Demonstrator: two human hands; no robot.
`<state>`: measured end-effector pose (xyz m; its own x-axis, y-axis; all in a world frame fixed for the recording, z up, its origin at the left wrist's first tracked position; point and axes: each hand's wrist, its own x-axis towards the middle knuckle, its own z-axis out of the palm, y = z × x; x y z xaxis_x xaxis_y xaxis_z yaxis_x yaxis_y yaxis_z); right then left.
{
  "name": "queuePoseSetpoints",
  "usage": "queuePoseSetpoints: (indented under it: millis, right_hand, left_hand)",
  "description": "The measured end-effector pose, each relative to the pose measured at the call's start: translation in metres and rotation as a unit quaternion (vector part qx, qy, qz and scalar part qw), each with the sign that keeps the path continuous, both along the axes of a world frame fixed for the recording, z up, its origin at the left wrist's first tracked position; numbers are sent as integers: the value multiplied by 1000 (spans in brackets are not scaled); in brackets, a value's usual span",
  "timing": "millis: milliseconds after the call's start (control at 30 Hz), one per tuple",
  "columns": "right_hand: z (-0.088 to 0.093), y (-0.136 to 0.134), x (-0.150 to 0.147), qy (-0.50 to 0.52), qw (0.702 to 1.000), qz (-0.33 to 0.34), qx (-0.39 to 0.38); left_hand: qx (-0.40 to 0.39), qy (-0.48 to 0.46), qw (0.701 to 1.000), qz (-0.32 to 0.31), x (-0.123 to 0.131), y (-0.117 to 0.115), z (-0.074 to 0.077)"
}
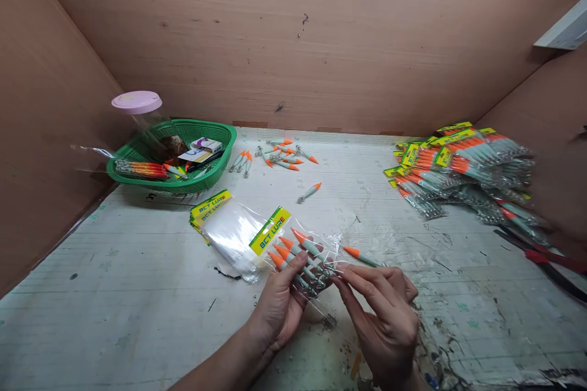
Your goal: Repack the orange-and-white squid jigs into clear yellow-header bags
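A worn white lined tabletop (137, 293) carries a heap of filled, yellow-headed clear packets (463, 165) at far right and a green plastic basket (213, 181) at far left. The right hand (385, 311) pinches the hook end of a clear plastic packet of orange-and-pale-grey lures (306, 243). That packet lies across the left hand (279, 302), gripped with the thumb on top and fingers beneath. One loose orange-tipped lure (360, 255) rests just beyond the right hand.

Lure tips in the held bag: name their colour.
The lure tips are orange, clearest in head view.
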<state>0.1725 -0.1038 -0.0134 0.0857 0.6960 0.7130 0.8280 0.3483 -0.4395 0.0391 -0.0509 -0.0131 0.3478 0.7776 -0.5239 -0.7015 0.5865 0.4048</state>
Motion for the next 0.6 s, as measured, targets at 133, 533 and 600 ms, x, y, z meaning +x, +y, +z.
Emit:
queuePoseSetpoints:
  millis: [133,533,600]
  right_hand:
    - [-1,-3,0,3,1000,16,-14]
    - [-7,0,-4,-20,999,-15,20]
    - [-7,-1,-4,-14,1000,-12,25]
  left_hand:
    - [-9,10,1000,-11,0,0,-1]
    - [-33,23,999,15,2,-1,0]
    - [-21,19,999,25,2,0,0]
